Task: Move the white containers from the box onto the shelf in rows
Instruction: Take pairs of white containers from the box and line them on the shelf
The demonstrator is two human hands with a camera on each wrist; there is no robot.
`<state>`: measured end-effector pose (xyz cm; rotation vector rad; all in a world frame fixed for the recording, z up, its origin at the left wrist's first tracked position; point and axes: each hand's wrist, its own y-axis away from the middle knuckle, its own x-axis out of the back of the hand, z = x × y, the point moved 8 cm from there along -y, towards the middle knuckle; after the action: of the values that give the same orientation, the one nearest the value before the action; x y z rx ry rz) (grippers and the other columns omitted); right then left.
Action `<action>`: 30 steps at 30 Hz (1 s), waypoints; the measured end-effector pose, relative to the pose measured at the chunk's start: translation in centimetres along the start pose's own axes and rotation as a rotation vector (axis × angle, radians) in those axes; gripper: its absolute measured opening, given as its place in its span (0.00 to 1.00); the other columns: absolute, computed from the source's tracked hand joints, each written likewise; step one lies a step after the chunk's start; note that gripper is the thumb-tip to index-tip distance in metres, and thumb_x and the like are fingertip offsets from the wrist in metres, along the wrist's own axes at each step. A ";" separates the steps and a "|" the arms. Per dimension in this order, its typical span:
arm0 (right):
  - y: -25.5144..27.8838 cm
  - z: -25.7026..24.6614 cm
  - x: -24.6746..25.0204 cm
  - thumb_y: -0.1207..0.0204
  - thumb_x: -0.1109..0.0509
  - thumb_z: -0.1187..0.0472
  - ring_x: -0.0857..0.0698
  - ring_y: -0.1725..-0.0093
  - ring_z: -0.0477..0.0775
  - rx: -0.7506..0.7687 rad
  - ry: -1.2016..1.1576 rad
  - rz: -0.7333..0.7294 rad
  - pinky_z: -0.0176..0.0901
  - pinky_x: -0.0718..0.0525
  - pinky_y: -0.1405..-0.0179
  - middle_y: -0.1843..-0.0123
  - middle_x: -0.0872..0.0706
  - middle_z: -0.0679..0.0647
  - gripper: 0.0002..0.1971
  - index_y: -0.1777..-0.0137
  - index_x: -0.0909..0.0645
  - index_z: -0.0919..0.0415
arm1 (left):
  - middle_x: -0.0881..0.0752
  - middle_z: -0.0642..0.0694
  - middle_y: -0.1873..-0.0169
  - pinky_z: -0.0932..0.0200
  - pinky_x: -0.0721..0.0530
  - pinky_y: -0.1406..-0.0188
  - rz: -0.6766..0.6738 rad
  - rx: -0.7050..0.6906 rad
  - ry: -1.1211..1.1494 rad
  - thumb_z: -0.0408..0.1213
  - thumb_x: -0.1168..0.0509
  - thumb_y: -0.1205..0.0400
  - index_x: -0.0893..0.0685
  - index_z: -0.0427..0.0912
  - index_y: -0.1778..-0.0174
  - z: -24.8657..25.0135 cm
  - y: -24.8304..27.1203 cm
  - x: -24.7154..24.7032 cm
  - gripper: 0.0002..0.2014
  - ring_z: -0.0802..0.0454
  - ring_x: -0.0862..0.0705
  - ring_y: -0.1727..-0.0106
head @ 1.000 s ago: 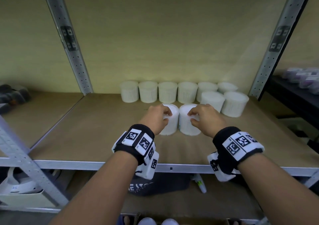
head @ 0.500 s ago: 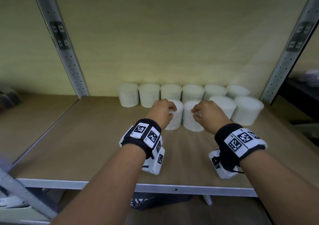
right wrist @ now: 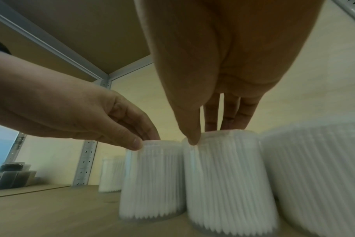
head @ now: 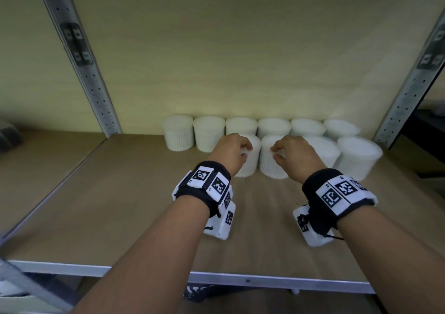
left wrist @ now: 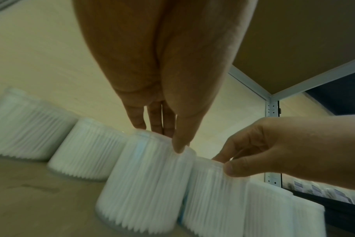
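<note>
On the brown shelf board [head: 120,205], several white ribbed containers form a back row [head: 240,127] along the wall. In front of it, two more containers [head: 358,157] stand at the right. My left hand [head: 245,151] pinches the top rim of a white container [head: 250,166], thumb in front and fingers behind, as the left wrist view shows [left wrist: 164,139]. My right hand [head: 277,152] holds the neighbouring container [head: 272,169] by its rim in the same way [right wrist: 209,134]. Both held containers [right wrist: 152,179] [right wrist: 229,184] stand upright on the board, side by side and touching.
Perforated metal uprights [head: 79,55] [head: 414,77] frame the bay. A metal rail [head: 240,280] edges the shelf front. The neighbouring shelf on the left holds dark objects [head: 7,137]. A shelf board [right wrist: 81,32] hangs overhead. A dark shelf [head: 428,140] lies to the right.
Both hands have slid their containers away from me, toward the back row, keeping them side by side. My view has moved closer to the shelf.
</note>
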<state>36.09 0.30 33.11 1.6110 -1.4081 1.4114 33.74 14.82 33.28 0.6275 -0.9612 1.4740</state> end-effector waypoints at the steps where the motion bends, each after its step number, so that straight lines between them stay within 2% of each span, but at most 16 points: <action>1: 0.0 0.0 0.0 0.19 0.36 0.61 0.20 0.37 0.59 0.002 0.004 0.000 0.47 0.22 0.42 0.38 0.16 0.59 0.14 0.36 0.16 0.60 | 0.18 0.44 0.37 0.67 0.27 0.46 0.000 -0.002 -0.004 0.30 0.37 0.18 0.16 0.42 0.37 0.0 0.1 -0.1 0.14 0.49 0.19 0.36; 5: 0.2 -0.1 0.1 0.19 0.36 0.61 0.22 0.35 0.59 -0.002 -0.002 -0.013 0.49 0.21 0.37 0.35 0.17 0.59 0.16 0.34 0.18 0.60 | 0.19 0.43 0.35 0.61 0.25 0.38 -0.030 -0.010 -0.042 0.30 0.38 0.17 0.17 0.41 0.35 0.4 0.2 0.1 0.15 0.48 0.21 0.33; 9: 1.1 -0.5 0.2 0.21 0.35 0.57 0.26 0.29 0.59 0.002 0.016 -0.073 0.52 0.23 0.31 0.30 0.20 0.58 0.22 0.27 0.24 0.59 | 0.22 0.43 0.30 0.58 0.26 0.33 -0.096 0.006 -0.069 0.36 0.36 0.18 0.23 0.41 0.29 1.1 1.0 0.4 0.20 0.47 0.24 0.29; 14: 4.0 -1.7 1.8 0.22 0.35 0.57 0.23 0.33 0.57 0.029 -0.019 0.024 0.53 0.21 0.35 0.35 0.16 0.55 0.18 0.32 0.20 0.57 | 0.24 0.44 0.30 0.59 0.26 0.34 -0.060 0.009 -0.066 0.39 0.35 0.19 0.24 0.41 0.29 1.8 3.6 1.5 0.21 0.49 0.24 0.29; 18: 7.5 -2.7 2.1 0.23 0.34 0.55 0.22 0.35 0.55 0.050 -0.026 -0.012 0.53 0.20 0.37 0.36 0.17 0.53 0.17 0.34 0.19 0.54 | 0.22 0.44 0.32 0.58 0.25 0.34 -0.045 0.022 -0.080 0.41 0.33 0.20 0.23 0.41 0.30 2.1 7.0 2.4 0.22 0.49 0.23 0.31; 23: 12.0 -4.1 2.3 0.23 0.35 0.53 0.22 0.34 0.54 0.063 -0.020 -0.063 0.51 0.20 0.37 0.35 0.18 0.52 0.18 0.33 0.20 0.54 | 0.24 0.45 0.30 0.55 0.26 0.30 -0.110 0.060 -0.092 0.43 0.33 0.21 0.24 0.43 0.29 2.2 12.4 2.7 0.23 0.48 0.26 0.29; 30: 18.8 -6.2 0.8 0.24 0.34 0.56 0.22 0.33 0.54 0.087 -0.061 -0.136 0.50 0.21 0.34 0.34 0.19 0.51 0.19 0.32 0.21 0.53 | 0.25 0.48 0.31 0.61 0.29 0.33 -0.169 0.063 -0.087 0.41 0.35 0.19 0.25 0.45 0.29 2.4 20.8 1.4 0.21 0.50 0.26 0.29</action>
<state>16.38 0.27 31.58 1.7835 -1.2604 1.3713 12.86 14.61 31.46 0.8046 -0.9082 1.3397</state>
